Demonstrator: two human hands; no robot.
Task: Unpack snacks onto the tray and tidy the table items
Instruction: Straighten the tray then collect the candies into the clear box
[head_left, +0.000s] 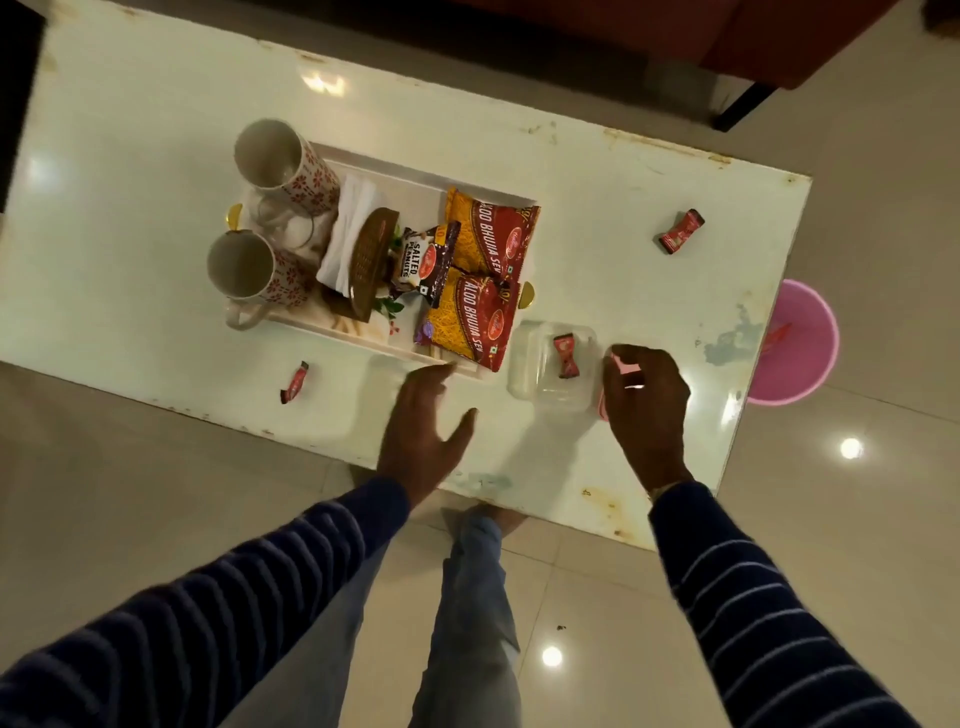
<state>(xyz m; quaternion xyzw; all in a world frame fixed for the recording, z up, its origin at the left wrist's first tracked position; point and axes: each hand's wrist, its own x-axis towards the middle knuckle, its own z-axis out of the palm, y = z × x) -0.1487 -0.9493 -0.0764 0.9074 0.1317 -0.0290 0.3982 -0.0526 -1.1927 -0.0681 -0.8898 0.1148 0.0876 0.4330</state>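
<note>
Nearest the camera, the left hand (423, 421) hovers over the white table (156, 130) just short of the tray's near rim, fingers spread and holding nothing. The right hand (644, 400) is curled down over a pink lid (626, 365), its fingertips gripping the lid's edge right beside the clear plastic box (553, 366). One red-wrapped candy (567, 354) already lies inside that box.

The step in hand looks like closing or opening the box with the lid. To do it well, the free hand would best steady the light box so it does not skid on the glossy top, and the lid should come down level so the candy is not pinched.

Just past the hands, two loose candies wait on the table: one near the left front edge (295, 382), another well off to the right (681, 231). Both probably belong in the box before it is sealed.

Farther on, the white tray (395, 169) carries two Aloo Bhujia Sev packets (491, 234), a Salted Peanuts packet (423, 262), a wooden napkin holder (370, 260) with white napkins, and two patterned mugs (283, 158). Off the table's right end, on the floor, stands a pink bin (802, 343).
</note>
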